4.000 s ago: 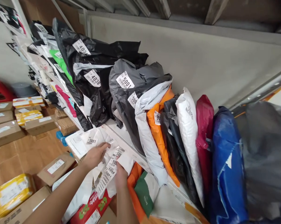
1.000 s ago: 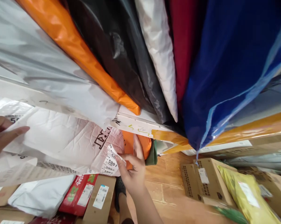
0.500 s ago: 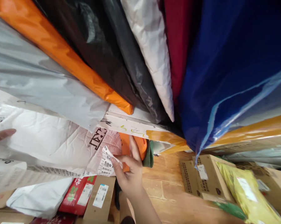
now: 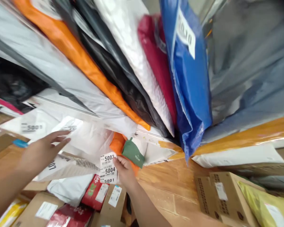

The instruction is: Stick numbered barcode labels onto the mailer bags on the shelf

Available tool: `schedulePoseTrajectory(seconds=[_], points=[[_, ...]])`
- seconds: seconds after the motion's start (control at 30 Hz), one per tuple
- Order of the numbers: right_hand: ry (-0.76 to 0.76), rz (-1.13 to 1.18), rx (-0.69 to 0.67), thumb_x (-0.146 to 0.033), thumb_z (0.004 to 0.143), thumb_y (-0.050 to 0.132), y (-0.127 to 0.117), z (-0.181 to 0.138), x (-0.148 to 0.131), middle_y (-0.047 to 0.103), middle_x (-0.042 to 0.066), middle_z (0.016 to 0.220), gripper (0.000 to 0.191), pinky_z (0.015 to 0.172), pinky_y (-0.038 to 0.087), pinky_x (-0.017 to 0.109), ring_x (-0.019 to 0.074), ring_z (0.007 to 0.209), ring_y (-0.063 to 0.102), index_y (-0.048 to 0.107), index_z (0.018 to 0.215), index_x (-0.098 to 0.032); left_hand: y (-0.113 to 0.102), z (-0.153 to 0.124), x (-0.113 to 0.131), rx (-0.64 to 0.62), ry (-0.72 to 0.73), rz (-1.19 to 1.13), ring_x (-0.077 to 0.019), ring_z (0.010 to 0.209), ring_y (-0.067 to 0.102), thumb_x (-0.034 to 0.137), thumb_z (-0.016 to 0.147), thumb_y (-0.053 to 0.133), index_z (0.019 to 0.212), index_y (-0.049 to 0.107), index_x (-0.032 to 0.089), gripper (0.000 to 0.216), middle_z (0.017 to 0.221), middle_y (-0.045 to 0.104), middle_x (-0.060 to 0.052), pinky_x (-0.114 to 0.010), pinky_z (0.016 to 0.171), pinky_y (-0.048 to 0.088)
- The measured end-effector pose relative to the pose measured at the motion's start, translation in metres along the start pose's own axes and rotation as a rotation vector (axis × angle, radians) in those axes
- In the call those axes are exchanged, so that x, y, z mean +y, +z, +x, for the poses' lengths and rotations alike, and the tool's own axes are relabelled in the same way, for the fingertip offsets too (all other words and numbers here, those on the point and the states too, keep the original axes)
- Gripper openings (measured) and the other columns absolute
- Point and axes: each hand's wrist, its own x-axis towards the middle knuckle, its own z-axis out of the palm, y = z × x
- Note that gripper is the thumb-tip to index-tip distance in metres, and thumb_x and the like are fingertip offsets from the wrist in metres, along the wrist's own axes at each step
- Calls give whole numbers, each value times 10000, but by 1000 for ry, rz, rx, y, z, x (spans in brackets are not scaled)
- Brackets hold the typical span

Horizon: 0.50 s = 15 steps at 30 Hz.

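Observation:
A strip of printed number labels [image 4: 108, 170], reading 5003, 5004 and 5001, is pinched in my right hand [image 4: 125, 171]. Just behind that hand are an orange bag [image 4: 118, 143] and a green pouch [image 4: 133, 153]. Over pale plastic parcels, my left hand [image 4: 46, 146] reaches in with thumb and forefinger apart; whether it touches the plastic is unclear. A blurred white label [image 4: 67, 123] lies just above its fingertips. Farther left, a white parcel [image 4: 53, 118] bears a label reading 5001. Printed paper or packaging [image 4: 79, 165] runs below, partly covered.
Upright mailer bags line the shelf, among them an orange mailer [image 4: 85, 69] and a blue mailer [image 4: 191, 85]. Below lie a red box [image 4: 94, 192] and a cardboard box [image 4: 112, 200]. Cartons [image 4: 223, 195] and a yellow parcel [image 4: 264, 201] occupy the wooden floor at right.
My left hand has come farther into view from the left edge. My right hand has shifted slightly left with the label strip, which faces me more squarely. More of the shelf bags shows.

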Motion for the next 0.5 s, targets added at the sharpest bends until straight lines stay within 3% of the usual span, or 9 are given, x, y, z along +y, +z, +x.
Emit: schedulePoseTrajectory(seconds=[0.1, 0.17, 0.33, 0.4, 0.5], points=[[40, 108, -3, -629, 593, 751, 24, -1, -4, 704, 29, 633, 492, 644, 542, 341, 208, 616, 669, 682, 750, -168, -18, -22, 5, -79, -10, -23, -88, 670, 587, 445, 821, 537, 1153, 523, 331, 351, 954, 680, 124, -142, 611, 359], [52, 152, -1, -619, 576, 770, 38, -2, -11, 716, 41, 656, 500, 674, 548, 360, 223, 649, 683, 684, 761, -162, -28, -32, 4, -73, -10, -10, -104, 663, 588, 478, 818, 525, 1091, 523, 298, 327, 1002, 674, 102, -164, 602, 357], [61, 171, -22, -601, 556, 791, 67, -2, -27, 733, 56, 709, 496, 703, 554, 373, 242, 725, 696, 674, 759, -163, -37, -45, -2, -129, 5, -14, -176, 582, 587, 605, 799, 442, 906, 609, 261, 397, 667, 658, 48, -228, 546, 372], [49, 189, -46, -569, 552, 805, 81, 0, -31, 739, 52, 740, 464, 712, 553, 362, 239, 750, 697, 661, 743, -172, -34, -46, -3, -186, 29, -145, -186, 586, 606, 651, 785, 416, 966, 637, 263, 482, 748, 705, 30, -252, 570, 418], [32, 218, -85, -515, 595, 796, 104, 2, -35, 745, 46, 798, 404, 723, 551, 347, 232, 790, 696, 656, 776, -182, -29, -45, -1, -214, 89, -338, -219, 848, 661, 651, 764, 453, 994, 681, 259, 508, 997, 732, 3, -263, 764, 465]])
